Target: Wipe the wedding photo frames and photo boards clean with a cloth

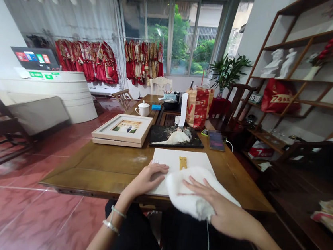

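Observation:
A flat white panel (193,157) lies near the front edge of the wooden table, with a small yellow animal-shaped piece (183,162) on it. My left hand (152,175) rests palm down on the panel's left side, its fingers stretched out. To the right, my right hand (206,194) lies with spread fingers on top of a fluffy white cloth (177,184). This cloth covers the panel's lower right part and reaches over the table edge. From its underside hangs a thin pale cord (208,242). Whatever is under the cloth is hidden.
Beyond the panel on the table (104,170) are stacked picture frames (148,129), a dark photo panel (156,134), a phone (216,140) with a cable, a white lidded cup (143,108) and a red-and-tan paper bag (198,108). Wooden shelves (318,82) stand at right.

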`<state>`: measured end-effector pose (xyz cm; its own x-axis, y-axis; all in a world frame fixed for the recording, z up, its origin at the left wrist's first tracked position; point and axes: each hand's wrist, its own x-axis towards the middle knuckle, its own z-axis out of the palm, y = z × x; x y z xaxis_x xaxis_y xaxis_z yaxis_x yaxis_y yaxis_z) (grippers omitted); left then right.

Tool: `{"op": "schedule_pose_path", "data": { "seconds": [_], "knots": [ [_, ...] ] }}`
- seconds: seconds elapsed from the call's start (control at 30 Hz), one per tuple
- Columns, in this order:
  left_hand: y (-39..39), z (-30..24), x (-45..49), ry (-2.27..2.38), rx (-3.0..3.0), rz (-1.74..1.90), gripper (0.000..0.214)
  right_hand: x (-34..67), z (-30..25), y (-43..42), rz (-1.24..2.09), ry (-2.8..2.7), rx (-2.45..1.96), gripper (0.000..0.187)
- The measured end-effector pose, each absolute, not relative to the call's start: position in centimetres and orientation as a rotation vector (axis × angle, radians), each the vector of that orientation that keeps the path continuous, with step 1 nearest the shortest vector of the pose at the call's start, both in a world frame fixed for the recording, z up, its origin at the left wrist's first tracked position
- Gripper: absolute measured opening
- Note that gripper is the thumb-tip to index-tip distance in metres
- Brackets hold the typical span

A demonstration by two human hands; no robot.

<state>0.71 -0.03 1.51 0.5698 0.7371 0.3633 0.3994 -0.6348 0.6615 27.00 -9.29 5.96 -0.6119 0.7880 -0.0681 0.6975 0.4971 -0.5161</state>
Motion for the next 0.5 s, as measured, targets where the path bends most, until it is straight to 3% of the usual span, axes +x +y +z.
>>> {"op": "schedule_pose_path", "data": {
  "seconds": [0.27,0.5],
  "knots": [
    [0.2,1.2,0.6,0.885,2.277,0.879,0.022,26.2,4.2,1.4,0.416,-2.337,-1.745,0.068],
    [0.1,1.3,0.7,0.937,2.283,0.858,0.021,21.5,4.8,1.7,0.365,-2.445,-1.653,0.071]
  ]
}}
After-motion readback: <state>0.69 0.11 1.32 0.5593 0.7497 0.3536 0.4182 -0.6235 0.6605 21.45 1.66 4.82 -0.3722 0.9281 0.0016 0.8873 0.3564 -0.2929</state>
